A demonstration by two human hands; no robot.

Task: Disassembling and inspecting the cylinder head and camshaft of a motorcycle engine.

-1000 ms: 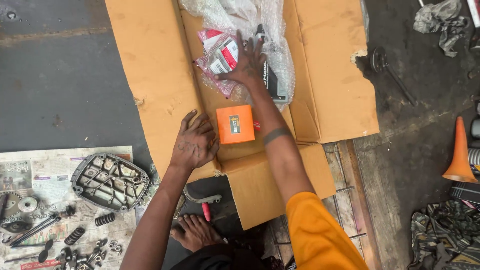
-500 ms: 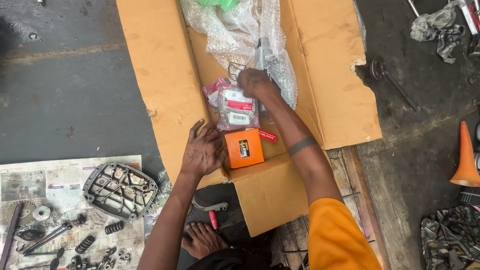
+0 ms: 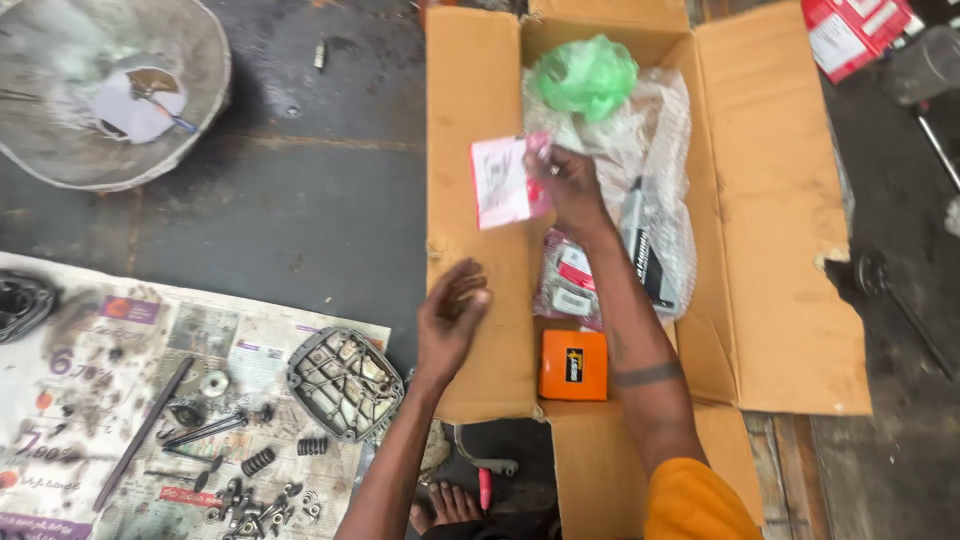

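a small pink-and-white packet [image 3: 503, 183] is held above the left flap of the open cardboard box [image 3: 790, 250], lifted clear of the contents so its flat face turns up toward the camera. the right hand [image 3: 568, 185] grips it at its right edge, fingers [image 3: 545, 160] clamped on the packet, the forearm reaching in across the box. the left hand [image 3: 452, 312] hovers over the left flap, empty, fingers loosely curled and apart, touching nothing that can be made out.

inside the box, beneath the right forearm, lie a clear bag of small red-and-white parts [image 3: 568, 282] and an orange carton [image 3: 573, 365] near the front edge. bubble wrap [image 3: 655, 150] and a green plastic bag [image 3: 585, 75] fill the far end as padding.

left of the box, on the floor, a newspaper sheet [image 3: 70, 400] is spread to keep springs [image 3: 258, 461], bolts and a grey engine cover [image 3: 344, 383] together. a metal basin [image 3: 105, 90] sits at top left.
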